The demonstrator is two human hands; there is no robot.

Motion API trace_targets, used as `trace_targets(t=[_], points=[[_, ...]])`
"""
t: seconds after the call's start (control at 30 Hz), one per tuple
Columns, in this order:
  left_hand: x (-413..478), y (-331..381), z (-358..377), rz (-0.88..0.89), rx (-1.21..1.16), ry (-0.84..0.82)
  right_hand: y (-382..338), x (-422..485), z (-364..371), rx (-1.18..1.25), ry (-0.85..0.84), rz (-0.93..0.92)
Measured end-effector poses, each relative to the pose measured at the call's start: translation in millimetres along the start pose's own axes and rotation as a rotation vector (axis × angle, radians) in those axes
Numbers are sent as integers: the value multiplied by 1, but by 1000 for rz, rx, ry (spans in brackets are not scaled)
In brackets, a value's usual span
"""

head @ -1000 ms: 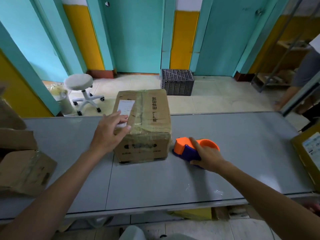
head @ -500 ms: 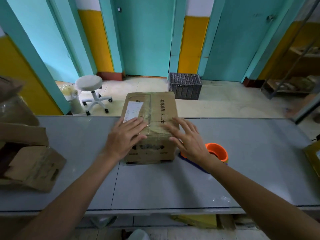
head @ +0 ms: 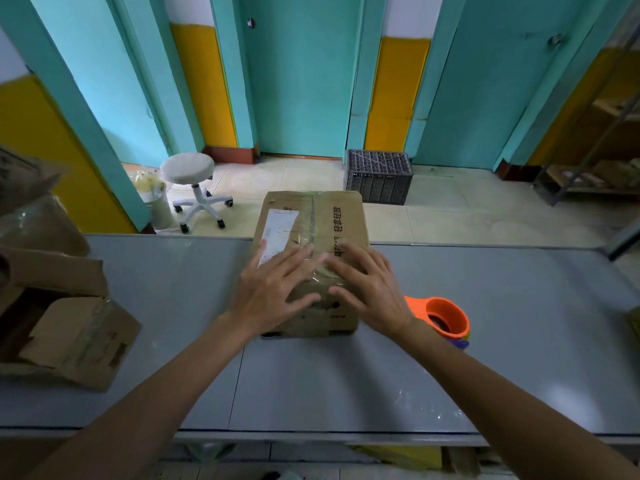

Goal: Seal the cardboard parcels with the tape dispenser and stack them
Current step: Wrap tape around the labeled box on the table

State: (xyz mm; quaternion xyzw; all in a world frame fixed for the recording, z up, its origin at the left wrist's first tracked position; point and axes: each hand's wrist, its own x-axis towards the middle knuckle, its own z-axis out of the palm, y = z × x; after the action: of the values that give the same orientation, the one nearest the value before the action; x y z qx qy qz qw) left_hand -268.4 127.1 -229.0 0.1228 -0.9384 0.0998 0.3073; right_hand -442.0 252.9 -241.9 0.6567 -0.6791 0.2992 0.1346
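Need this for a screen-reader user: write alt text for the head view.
The left hand and right hand press flat on the taped top of a cardboard parcel on a grey table. An orange tape dispenser lies to its right; opened boxes sit at the left.

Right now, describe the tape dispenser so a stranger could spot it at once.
Find the long grey table. On it, just right of the taped cardboard parcel, sits the tape dispenser. It alone is bright orange among brown cardboard.

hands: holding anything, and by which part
Nothing is gripped: left hand and right hand press flat on the taped top of the cardboard parcel, near its front edge. The tape dispenser lies free.
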Motion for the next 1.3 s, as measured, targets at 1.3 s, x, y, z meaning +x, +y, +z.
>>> trace_targets(t=[1.3], points=[[-57,-24,-16,-929,-1095,-124,3,62,1,910,-143,1030]])
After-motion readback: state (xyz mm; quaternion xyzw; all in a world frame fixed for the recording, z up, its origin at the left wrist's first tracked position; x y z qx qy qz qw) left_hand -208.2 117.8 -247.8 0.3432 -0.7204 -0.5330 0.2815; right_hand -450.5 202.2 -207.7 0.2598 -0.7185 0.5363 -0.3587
